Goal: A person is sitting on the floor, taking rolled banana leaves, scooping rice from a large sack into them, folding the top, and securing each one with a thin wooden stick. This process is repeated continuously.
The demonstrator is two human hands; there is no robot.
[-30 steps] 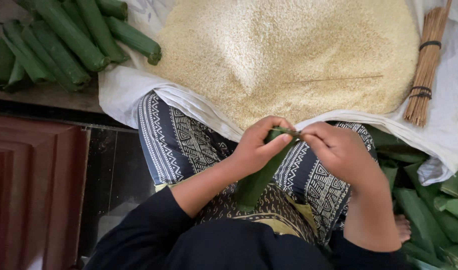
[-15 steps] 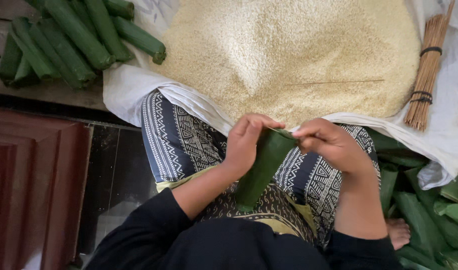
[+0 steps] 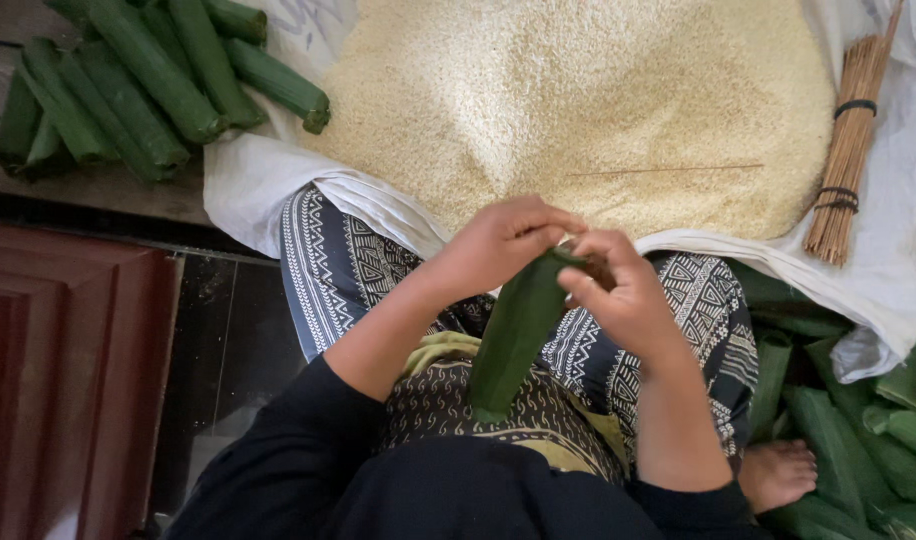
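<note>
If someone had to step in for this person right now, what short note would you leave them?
Left hand and right hand both grip the top end of a green leaf tube, held over the lap.
Heap of rice on the white cloth lies straight ahead; stick bundle lies to its right.
Done: rolled green tubes piled far left.
Left: more green leaf pieces by the right foot; whether the held tube is filled cannot be seen.

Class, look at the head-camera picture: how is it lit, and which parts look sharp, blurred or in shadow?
Head view: soft, even daylight, no glare; the rice and the leaf roll held by both hands, left hand and right hand, look sharp; the dark floor lies in shade; the fingertips are slightly blurred.
</note>
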